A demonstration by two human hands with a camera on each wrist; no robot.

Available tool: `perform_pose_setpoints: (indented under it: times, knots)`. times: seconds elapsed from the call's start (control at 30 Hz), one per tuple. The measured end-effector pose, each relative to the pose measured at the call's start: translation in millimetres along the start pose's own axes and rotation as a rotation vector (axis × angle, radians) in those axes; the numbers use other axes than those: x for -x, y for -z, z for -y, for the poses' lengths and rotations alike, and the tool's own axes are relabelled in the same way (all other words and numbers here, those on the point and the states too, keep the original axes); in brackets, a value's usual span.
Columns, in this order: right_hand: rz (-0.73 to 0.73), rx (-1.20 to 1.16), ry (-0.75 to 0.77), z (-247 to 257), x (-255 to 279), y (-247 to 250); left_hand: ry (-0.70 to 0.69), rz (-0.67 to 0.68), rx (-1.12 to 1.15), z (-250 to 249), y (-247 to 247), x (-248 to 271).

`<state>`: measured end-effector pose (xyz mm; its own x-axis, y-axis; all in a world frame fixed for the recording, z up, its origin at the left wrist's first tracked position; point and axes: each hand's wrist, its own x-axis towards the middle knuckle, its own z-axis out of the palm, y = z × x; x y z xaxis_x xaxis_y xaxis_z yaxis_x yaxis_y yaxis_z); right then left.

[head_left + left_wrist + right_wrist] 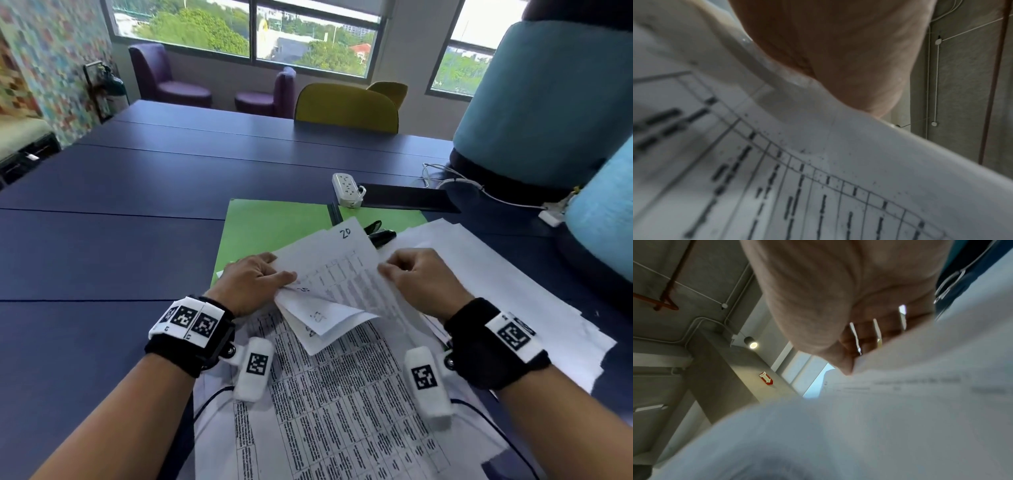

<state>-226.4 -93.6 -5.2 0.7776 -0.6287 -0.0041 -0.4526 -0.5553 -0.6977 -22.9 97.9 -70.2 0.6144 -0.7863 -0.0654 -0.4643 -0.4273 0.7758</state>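
Several printed sheets point(342, 281) with tables and handwritten numbers are lifted between my hands above a stack of printed pages point(335, 411) on the blue table point(120, 240). My left hand point(270, 274) pinches the left edges of the lifted sheets, whose corners curl downward. At their right edge my right hand point(387, 269) pinches a sheet with curled fingers. In the left wrist view my left hand point(838, 56) sits above a printed sheet point(818, 186). In the right wrist view my right hand point(849, 313) grips white paper point(879, 418).
A green folder point(270, 226) lies under the papers. More white sheets point(496, 274) spread to the right. A white power strip point(346, 189), a black flat object point(407, 198) and black clips point(380, 234) lie behind. A person in teal point(534, 113) stands at right; a yellow chair point(346, 106) is opposite.
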Motion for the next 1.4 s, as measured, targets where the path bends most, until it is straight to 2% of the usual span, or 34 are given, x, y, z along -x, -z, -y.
perform_pose_setpoints:
  times: [0.03, 0.1, 0.13, 0.17, 0.27, 0.3, 0.4, 0.53, 0.6, 0.7, 0.77, 0.93, 1.0, 1.13, 1.2, 1.3, 1.4]
  knots:
    - [0.017, 0.003, -0.012, -3.6, 0.1, 4.6, 0.011, 0.006, 0.014, -1.1, -0.4, 0.0]
    - [0.246, 0.087, -0.091, -12.7, 3.0, 7.3, 0.020, 0.010, 0.043, 0.9, -2.3, -1.4]
    - [0.290, 0.125, -0.109, -17.6, 4.6, 7.6, 0.016, 0.009, 0.068, 0.9, -2.8, -2.1]
    - [0.237, 0.148, -0.106, -20.3, 5.3, 11.7, 0.007, 0.007, 0.092, 1.4, -3.5, -2.9]
    - [-0.281, 0.104, 0.032, -17.3, -0.9, 48.4, -0.018, -0.012, 0.151, 3.0, -6.8, -4.3]
    - [-0.411, 0.076, 0.086, -10.8, -2.7, 67.3, -0.019, -0.021, 0.175, 3.3, -8.1, -4.4]
    - [-0.611, 0.111, 0.212, 18.5, -0.9, 122.7, 0.021, -0.037, 0.233, 5.8, -11.3, -4.1]
    - [-0.696, 0.333, 0.262, 58.2, 7.6, 170.6, 0.064, -0.041, 0.256, 4.6, -11.9, -1.7]
    - [-0.655, 0.492, 0.309, 70.6, 15.4, 172.9, 0.027, -0.017, 0.257, 1.5, -12.6, 1.0]
    - [-0.518, 0.839, 0.347, 69.3, 22.5, 144.5, -0.008, -0.012, 0.252, -0.9, -12.4, 3.0]
    - [-0.396, 0.992, 0.289, 53.4, 20.6, 113.6, -0.010, -0.018, 0.251, 0.0, -13.0, 3.9]
    - [-0.010, 1.240, 0.020, -10.4, 6.2, 48.8, -0.050, -0.031, 0.208, 1.0, -12.8, 5.8]
    - [0.064, 1.246, -0.012, -27.9, 3.9, 38.7, -0.067, -0.019, 0.178, 2.1, -11.9, 4.1]
    - [0.025, 1.202, 0.044, -35.2, 4.1, 30.7, -0.062, 0.005, 0.155, 4.1, -12.6, 2.3]
    - [0.053, 1.161, 0.051, -37.5, 4.0, 25.0, -0.054, -0.006, 0.136, 4.3, -13.0, 2.2]
    - [0.167, 1.039, -0.067, -41.3, 3.2, 17.4, -0.077, -0.012, 0.162, 3.9, -13.3, 3.3]
    - [0.138, 0.870, -0.064, -28.9, -3.0, 16.8, -0.027, -0.059, 0.271, -0.5, -13.1, 6.0]
